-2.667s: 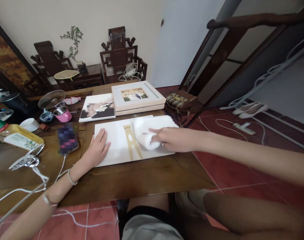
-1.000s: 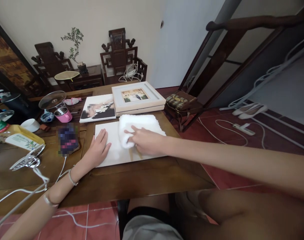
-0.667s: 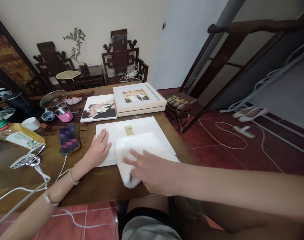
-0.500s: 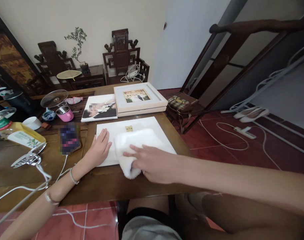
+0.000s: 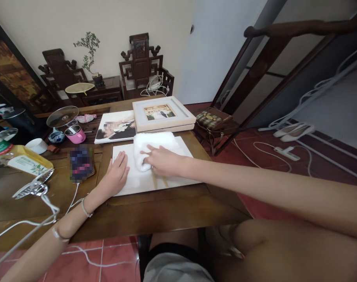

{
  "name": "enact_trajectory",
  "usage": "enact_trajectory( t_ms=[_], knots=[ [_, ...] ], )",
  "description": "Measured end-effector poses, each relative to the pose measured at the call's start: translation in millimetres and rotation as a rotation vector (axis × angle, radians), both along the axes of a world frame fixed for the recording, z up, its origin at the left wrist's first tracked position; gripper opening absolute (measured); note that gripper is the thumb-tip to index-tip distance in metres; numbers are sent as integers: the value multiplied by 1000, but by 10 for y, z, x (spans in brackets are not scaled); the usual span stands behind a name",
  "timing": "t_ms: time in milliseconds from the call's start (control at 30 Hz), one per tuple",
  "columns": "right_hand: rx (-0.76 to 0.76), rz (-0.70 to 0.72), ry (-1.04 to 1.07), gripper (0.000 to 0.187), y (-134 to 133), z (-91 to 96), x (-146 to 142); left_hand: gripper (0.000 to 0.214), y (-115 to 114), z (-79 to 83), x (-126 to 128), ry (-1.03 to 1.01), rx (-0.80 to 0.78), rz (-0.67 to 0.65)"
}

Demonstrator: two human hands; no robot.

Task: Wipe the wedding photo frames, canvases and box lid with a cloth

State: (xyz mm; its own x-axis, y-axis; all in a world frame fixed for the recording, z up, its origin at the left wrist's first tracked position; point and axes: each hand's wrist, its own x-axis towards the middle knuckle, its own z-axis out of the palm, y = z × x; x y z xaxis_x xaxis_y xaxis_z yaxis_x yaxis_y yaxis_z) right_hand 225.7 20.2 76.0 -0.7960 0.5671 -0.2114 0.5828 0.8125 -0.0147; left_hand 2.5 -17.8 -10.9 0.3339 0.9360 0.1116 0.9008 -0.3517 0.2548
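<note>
A white flat frame back with a tan stand strip lies on the wooden table. My left hand rests flat and open on its left edge, fingers together. My right hand presses a folded white towel onto the far part of the board, fingers curled over the towel's near fold.
Behind the board lie a white photo frame and a canvas print. To the left are a pink cup, a small fan, a phone, cables and a yellow bag. A handbag sits on a stool at right.
My right hand slid the towel from the board's near edge up to its far part. My left hand stayed flat in place.
</note>
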Motion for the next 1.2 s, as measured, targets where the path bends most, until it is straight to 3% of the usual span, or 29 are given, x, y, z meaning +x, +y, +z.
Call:
enact_trajectory(
  t_ms=[133, 300, 400, 533, 767, 867, 1000, 1100, 1200],
  knots=[
    [-126, -92, -100, 49, -355, 214, -130, 53, -27, 41, -39, 4, 3, -7],
    [-308, -37, -221, 45, -815, 513, -208, 52, -51, 118, -69, 12, -24, 3],
    [-375, -30, -233, 42, -942, 580, -207, 53, -41, 122, -55, 24, -32, 5],
    [-359, -41, -169, 39, -838, 523, -156, 53, -35, 107, -37, 16, -26, 7],
    [-153, -111, -16, 44, -225, 237, -192, 54, -10, 45, -97, -88, -31, 17],
    [-61, -119, -7, 45, -60, 103, -335, 56, 45, 28, -116, -274, -76, 78],
    [-62, -131, -46, 48, -27, -30, -550, 61, 90, 58, -103, -604, -55, 214],
    [-55, 17, -66, 50, -134, -27, -614, 62, 79, 113, -83, -750, 2, 286],
    [-60, 224, -75, 41, -336, 94, -562, 61, 51, 185, -68, -797, 51, 330]
  ],
)
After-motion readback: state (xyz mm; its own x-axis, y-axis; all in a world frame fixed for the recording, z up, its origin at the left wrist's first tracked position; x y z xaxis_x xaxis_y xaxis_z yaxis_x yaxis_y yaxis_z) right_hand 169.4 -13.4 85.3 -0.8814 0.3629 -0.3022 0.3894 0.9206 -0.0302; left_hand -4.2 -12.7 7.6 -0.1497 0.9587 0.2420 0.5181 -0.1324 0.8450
